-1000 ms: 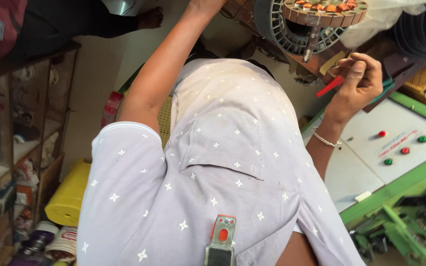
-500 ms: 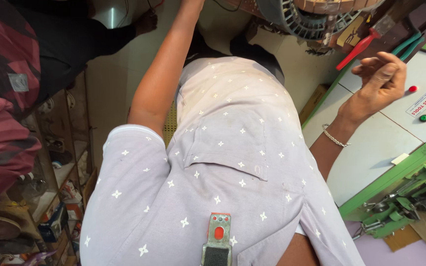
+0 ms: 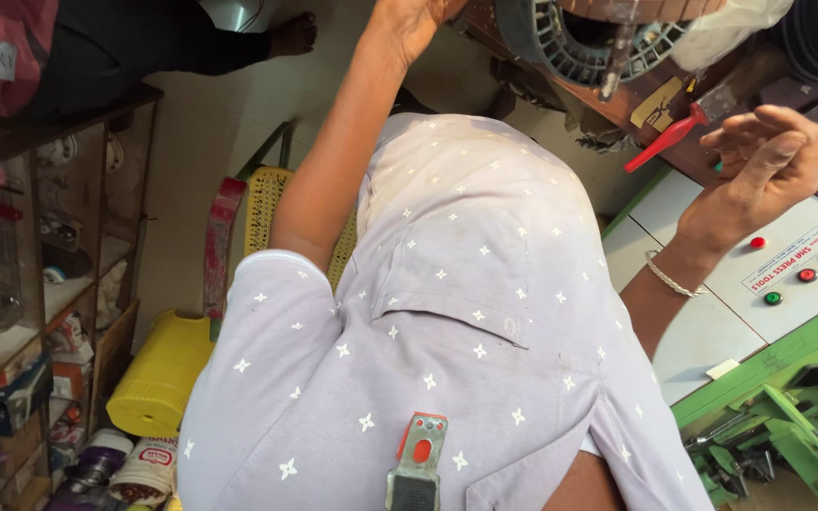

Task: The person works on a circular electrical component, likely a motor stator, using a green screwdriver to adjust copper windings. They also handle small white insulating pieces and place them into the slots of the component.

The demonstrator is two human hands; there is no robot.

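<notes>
Right hand point(image 3: 764, 161) at the upper right is open, fingers loosely spread, holding nothing, with the red-handled tool point(image 3: 665, 144) just beside its fingertips. Left hand point(image 3: 409, 19) is up at the top edge by the grey motor housing point(image 3: 579, 43); can't tell its grip, it's cut off. The person's pale starred shirt point(image 3: 466, 312) blocks most of the middle. Control panel point(image 3: 788, 265) with red and green buttons sits right, yellow can point(image 3: 158, 374) lower left.
</notes>
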